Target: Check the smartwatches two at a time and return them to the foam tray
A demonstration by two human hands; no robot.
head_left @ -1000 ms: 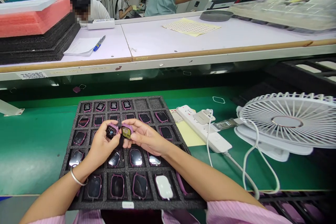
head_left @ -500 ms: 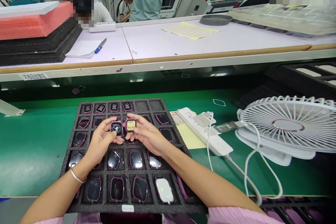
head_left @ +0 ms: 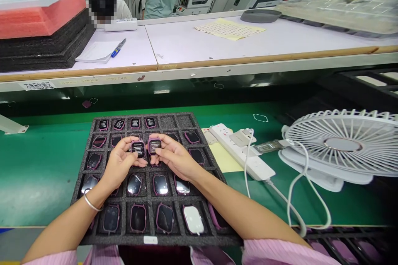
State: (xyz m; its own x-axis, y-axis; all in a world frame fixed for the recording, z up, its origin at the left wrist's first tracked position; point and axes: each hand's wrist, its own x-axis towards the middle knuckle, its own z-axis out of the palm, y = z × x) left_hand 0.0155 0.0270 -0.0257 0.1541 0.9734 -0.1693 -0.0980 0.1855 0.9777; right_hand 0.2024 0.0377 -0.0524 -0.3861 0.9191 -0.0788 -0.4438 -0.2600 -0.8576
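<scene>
A black foam tray (head_left: 83, 165) with a grid of pockets lies on the green belt in front of me. Most pockets hold pink smartwatch bodies, and one (head_left: 192, 219) lies white back up. My left hand (head_left: 120, 163) pinches a pink watch body (head_left: 137, 148) above the tray's middle. My right hand (head_left: 174, 159) pinches a second pink watch body (head_left: 154, 145) right beside it. Both screens face up and show lines of white text on black.
A white power strip (head_left: 239, 151) with a plugged cable lies right of the tray, and a white fan (head_left: 342, 145) lies flat beyond it. A yellow paper (head_left: 222, 159) sits beside the tray. Foam stacks (head_left: 40, 29), a pen (head_left: 118, 47) and other people are behind the raised bench.
Both watch bodies were turned so their screens face up, side by side. The right watch's screen went from a yellow clock face to white text on black, and the left now shows text as well.
</scene>
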